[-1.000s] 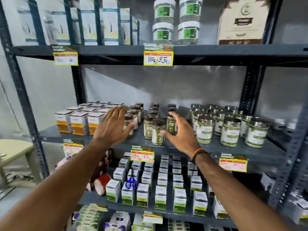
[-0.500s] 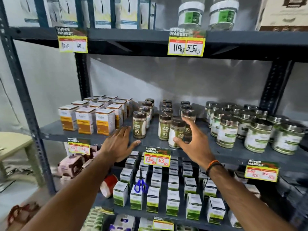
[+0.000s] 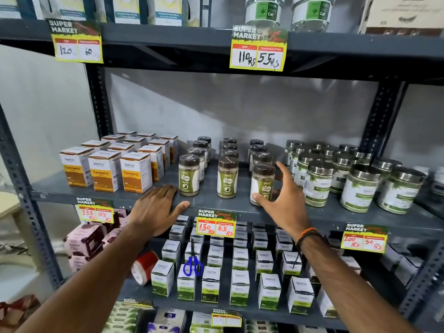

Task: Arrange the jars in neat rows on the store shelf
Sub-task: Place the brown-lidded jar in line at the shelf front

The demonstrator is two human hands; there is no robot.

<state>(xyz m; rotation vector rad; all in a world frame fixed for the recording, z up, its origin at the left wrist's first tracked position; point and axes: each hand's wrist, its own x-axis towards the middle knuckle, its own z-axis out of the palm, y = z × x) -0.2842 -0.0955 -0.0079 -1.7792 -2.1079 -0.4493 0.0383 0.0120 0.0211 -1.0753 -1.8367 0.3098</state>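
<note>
On the middle shelf [image 3: 216,207] our left hand [image 3: 156,207] rests flat and spread on the front edge beside the left row's front jar [image 3: 189,175], gripping nothing. Past the middle row [image 3: 227,176], our right hand [image 3: 283,195] lies spread against the right front jar [image 3: 262,183], fingers not closed round it. We judge that a careless shove could tip it off the edge, or knock the steel-lidded jars [image 3: 318,182] nearby.

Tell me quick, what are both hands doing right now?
Left hand: open, flat on the grey metal shelf edge, holding nothing.
Right hand: open, fingers around the front brown-lidded powder jar, not clearly gripping.
</note>
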